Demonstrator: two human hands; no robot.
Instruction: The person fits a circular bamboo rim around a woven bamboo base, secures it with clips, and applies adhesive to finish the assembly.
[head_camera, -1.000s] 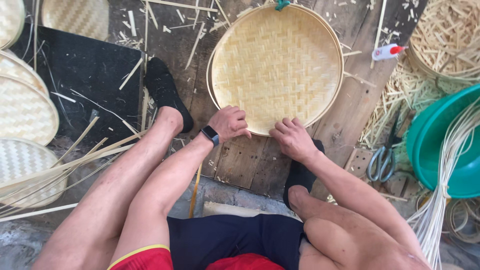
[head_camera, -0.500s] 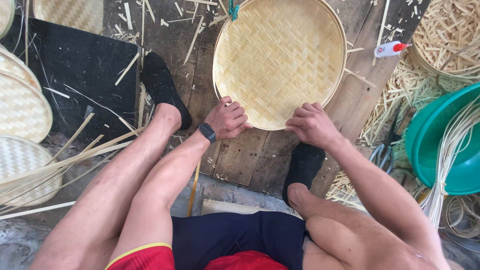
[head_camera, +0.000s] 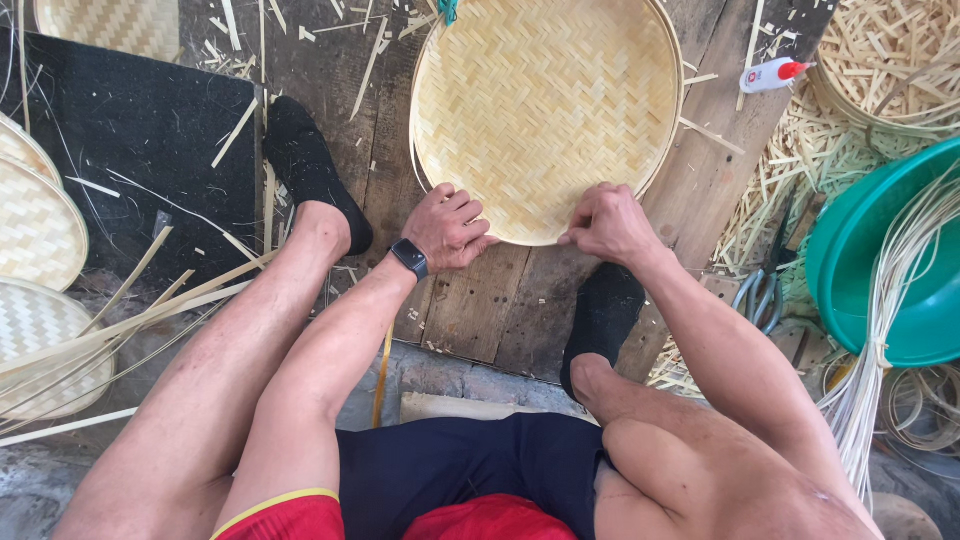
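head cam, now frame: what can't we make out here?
- Woven bamboo tray: far rim cut off by the top edge.
- Tray's near rim: partly hidden under the left hand and right hand.
- Green basin: cut off at the right edge, strips across it.
- Scissors: blades buried in offcuts.

A basket-weaving workshop: woven bamboo trays (head_camera: 545, 110), loose strips (head_camera: 110, 320) and offcuts (head_camera: 800, 170) cover the floor.

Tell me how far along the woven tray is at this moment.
The round bamboo tray looks fully woven across its face, with a rim fitted around it. Both hands work its near edge: the left hand presses beside the rim, the right hand pinches it. What remains seems to be finishing that edge, though I cannot see the binding itself. Finished-looking trays lie to the left.
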